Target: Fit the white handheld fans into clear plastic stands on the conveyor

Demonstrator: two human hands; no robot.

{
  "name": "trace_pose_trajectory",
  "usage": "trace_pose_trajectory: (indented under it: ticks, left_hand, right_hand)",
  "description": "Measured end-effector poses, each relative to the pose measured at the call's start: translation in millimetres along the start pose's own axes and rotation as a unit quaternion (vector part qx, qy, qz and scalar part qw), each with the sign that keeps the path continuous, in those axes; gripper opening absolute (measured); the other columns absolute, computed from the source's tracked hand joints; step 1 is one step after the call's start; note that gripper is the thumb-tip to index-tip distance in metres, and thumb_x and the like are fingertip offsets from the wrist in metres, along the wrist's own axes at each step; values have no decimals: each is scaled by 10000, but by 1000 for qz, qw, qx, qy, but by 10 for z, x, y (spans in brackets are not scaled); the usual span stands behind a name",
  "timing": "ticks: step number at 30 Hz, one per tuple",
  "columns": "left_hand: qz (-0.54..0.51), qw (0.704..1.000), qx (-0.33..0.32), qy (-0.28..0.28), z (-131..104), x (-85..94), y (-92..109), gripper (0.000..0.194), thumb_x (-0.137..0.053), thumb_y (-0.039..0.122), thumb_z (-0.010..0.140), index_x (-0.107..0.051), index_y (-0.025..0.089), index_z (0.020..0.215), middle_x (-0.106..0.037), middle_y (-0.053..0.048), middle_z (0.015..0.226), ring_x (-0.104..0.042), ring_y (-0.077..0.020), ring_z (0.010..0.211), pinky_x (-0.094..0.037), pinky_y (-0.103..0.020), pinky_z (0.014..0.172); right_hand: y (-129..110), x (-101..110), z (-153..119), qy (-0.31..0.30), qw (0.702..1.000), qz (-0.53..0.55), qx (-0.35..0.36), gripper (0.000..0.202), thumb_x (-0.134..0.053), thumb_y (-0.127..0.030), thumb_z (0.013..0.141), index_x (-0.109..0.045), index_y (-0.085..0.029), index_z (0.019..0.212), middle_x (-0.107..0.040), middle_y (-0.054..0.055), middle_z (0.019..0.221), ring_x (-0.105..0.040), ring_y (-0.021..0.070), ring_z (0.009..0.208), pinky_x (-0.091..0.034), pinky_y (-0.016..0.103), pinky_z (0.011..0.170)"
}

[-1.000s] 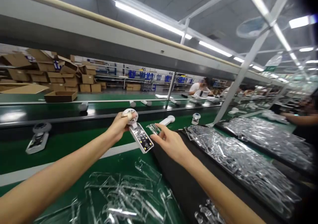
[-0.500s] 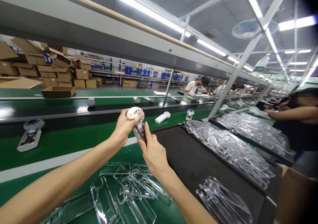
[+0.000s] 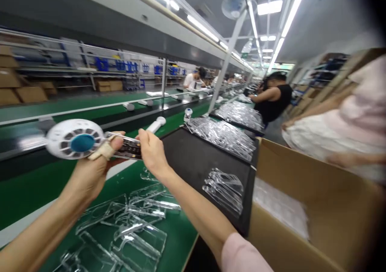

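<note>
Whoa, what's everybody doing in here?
Someone is holding a white gadget with a round, blue-centred end. Their left hand grips it near the middle, and their right hand touches the other end, where a dark circuit part shows. Loose clear plastic pieces lie on the green surface below, and a small clear bunch lies on a black tray. Other people are nearby.

Workers [image 3: 274, 103] along a green line [image 3: 30, 195], heaped clear parts [image 3: 224, 133] and strip lights [image 3: 297, 6] show a factory assembly hall.
</note>
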State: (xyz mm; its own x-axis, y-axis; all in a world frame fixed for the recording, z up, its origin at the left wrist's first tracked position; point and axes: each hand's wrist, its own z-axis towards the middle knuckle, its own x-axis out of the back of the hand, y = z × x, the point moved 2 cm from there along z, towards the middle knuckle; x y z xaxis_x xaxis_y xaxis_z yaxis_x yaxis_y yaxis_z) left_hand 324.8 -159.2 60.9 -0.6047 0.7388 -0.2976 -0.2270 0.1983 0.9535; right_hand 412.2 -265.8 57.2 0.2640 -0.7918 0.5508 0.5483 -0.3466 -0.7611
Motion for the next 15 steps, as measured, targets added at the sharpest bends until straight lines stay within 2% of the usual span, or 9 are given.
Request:
trace_pose_trajectory:
  ticks: [3,6,8,11,12,13,15]
  left_hand:
    - [24,998,-53,10,-41,-65,-25,376,-814,400,619,-702,211,925,-671,-3,1026,-615,-256,1005,-585,-377,800]
    - [46,995,-90,10,-36,-93,-83,290,-774,398,671,-707,241,906,-680,26,1007,-621,-263,990,-582,-416,830]
    - [50,997,-55,-4,89,-104,-143,260,-751,390,691,-697,236,893,-680,30,974,-625,-234,932,-585,-392,811]
    - [69,996,56,12,565,14,-271,220,-731,330,707,-658,194,863,-668,25,898,-607,-164,796,-583,-326,714]
    - [90,992,84,37,784,124,-315,203,-724,298,714,-645,181,861,-661,25,867,-597,-146,756,-577,-313,678]
    - [118,986,95,75,1008,272,-353,193,-721,269,721,-636,170,863,-654,26,835,-589,-137,723,-570,-306,645]
    - [196,962,138,129,1399,632,-433,198,-719,255,737,-623,161,882,-635,30,765,-580,-135,673,-552,-302,592]
  right_hand:
    - [72,-31,91,32,999,30,14,553,-207,-437,1015,-658,-176,831,-632,24,774,-599,156,780,-426,260,774]
    - [74,-32,142,49,998,22,40,571,-181,-426,1020,-639,-167,798,-618,18,770,-592,133,762,-419,237,749]
    - [91,58,140,-2,999,-3,49,592,-163,-459,1018,-650,-169,845,-626,14,795,-595,137,780,-428,252,762]
    - [278,442,-83,-146,986,-56,63,531,-276,-569,976,-641,-204,1099,-664,36,1034,-614,190,960,-460,317,843]
    - [417,648,-237,-145,984,-91,55,557,-379,-619,928,-560,-213,1265,-615,71,1224,-568,232,1123,-447,361,926]
    - [602,869,-425,-130,980,-145,40,689,-470,-664,866,-441,-225,1396,-522,102,1375,-476,278,1266,-400,422,1015]
    - [1108,1288,-851,-95,961,-260,-23,886,-579,-696,770,-313,-249,1487,-375,144,1506,-331,349,1386,-329,526,1082]
